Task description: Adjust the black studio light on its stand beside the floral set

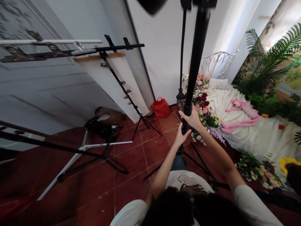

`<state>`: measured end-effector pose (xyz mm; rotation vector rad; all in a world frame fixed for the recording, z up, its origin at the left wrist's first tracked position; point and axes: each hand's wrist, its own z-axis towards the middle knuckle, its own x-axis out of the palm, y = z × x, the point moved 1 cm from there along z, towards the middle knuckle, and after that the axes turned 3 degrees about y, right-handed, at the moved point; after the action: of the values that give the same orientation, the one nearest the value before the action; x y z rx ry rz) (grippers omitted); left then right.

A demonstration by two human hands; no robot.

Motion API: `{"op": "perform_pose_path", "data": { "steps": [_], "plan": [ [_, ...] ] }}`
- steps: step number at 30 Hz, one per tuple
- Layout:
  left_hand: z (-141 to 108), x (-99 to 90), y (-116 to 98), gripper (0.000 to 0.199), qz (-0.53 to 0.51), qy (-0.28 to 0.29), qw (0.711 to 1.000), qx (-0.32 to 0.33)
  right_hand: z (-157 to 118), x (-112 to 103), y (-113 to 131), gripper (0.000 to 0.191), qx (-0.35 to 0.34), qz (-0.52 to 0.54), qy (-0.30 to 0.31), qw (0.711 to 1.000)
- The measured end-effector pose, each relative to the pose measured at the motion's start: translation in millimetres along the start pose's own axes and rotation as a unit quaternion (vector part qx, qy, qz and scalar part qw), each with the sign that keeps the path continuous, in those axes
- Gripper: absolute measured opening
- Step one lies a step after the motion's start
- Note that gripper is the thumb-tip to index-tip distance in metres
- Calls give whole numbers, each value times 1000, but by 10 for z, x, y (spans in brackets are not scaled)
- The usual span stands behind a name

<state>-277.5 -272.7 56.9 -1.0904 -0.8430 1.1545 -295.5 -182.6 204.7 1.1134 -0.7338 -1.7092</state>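
Note:
A thick black pole (194, 59) rises from its tripod legs in front of me and runs up past the top of the view. My right hand (193, 118) is wrapped round it at a collar. Just below, my left hand (182, 135) grips the lower part of the same pole. A thin black rod with a dark lantern-like piece (180, 94) hangs just left of the pole. The pole's base is partly hidden behind my arms and shirt.
Left are a clipped backdrop stand (122, 82), a white-legged stand (68, 171) and a brown bag (109, 116). A red bag (161, 107) sits by the wall. Right are flowers (203, 106), a furry white bed (246, 138) with a pink plush (249, 114), and palm leaves (270, 62).

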Motion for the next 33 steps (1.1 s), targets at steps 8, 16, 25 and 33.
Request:
{"op": "perform_pose_path", "data": {
  "steps": [8, 16, 25, 33],
  "plan": [
    [-70, 7, 174, 62, 21, 3, 999, -28, -436, 310, -657, 48, 87, 3, 3, 996],
    [-92, 23, 135, 52, 39, -28, 998, -45, -424, 123, -694, 47, 26, -27, 60, 997],
    [-79, 24, 162, 48, 48, -32, 998, -22, -654, -280, -1006, 53, 51, -24, 30, 998],
    [-72, 31, 197, 44, 47, -40, 998, -23, -783, -114, -1282, 49, 66, -21, 65, 995]
  ]
}}
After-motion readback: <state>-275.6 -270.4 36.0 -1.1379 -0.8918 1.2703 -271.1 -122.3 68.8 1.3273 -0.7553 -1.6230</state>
